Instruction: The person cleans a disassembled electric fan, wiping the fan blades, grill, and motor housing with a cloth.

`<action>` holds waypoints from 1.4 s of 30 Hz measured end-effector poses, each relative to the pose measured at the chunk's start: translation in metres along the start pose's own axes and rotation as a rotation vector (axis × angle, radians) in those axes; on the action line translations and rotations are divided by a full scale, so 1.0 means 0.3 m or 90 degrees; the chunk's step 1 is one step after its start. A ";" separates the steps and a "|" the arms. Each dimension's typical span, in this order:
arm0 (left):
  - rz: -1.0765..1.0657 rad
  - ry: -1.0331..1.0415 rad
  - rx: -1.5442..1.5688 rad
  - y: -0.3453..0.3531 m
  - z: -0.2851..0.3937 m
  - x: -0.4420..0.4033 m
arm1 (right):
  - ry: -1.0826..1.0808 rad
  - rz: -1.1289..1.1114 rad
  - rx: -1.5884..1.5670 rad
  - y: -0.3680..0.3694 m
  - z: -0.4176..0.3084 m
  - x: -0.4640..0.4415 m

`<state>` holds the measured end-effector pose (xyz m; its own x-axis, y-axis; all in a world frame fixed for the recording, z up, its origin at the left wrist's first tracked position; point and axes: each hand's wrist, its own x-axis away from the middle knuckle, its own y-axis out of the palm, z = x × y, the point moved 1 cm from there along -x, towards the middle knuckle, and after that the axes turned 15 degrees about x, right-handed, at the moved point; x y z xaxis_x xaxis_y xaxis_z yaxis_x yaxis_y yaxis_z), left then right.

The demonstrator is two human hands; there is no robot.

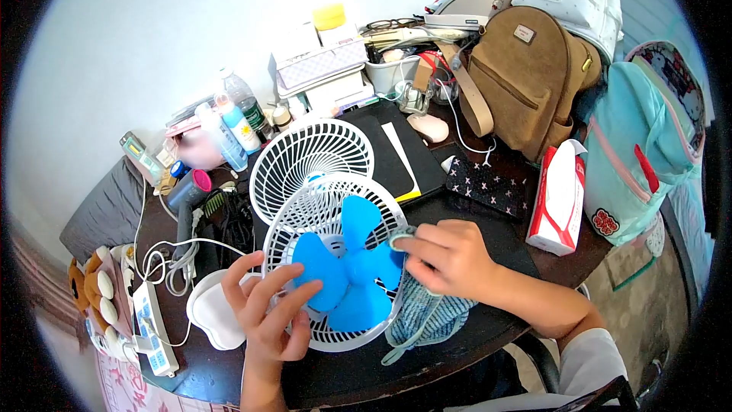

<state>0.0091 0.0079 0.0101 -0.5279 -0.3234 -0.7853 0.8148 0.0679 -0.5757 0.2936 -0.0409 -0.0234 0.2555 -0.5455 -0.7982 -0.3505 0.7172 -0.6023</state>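
Observation:
A small fan with blue blades [353,268] lies face up in its white rear cage [332,342] near the table's front edge. My left hand [271,309] is open, its fingers spread over the left blade, with fingertips at or touching its surface. My right hand [451,258] is closed on a grey-blue striped cloth [431,313], pinching one part of it at the edge of the right blade. The rest of the cloth hangs down over the cage's right rim. Behind the blades, the white front grille [309,156] lies detached, partly overlapped by the rear cage.
A tissue box [557,202], brown backpack [530,76] and turquoise bag [637,152] stand on the right. At left are a power strip [155,328], loose cables and a hair dryer [191,189]. Bottles [236,122] and a black laptop [393,145] are farther back.

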 end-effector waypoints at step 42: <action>0.013 -0.009 0.013 -0.002 0.013 -0.009 | 0.026 -0.180 -0.094 0.039 -0.005 0.021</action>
<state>0.0109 0.0051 0.0134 -0.5076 -0.3351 -0.7937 0.8303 0.0558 -0.5546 0.2899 -0.0366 -0.0355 0.3257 -0.7339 -0.5961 -0.3989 0.4650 -0.7904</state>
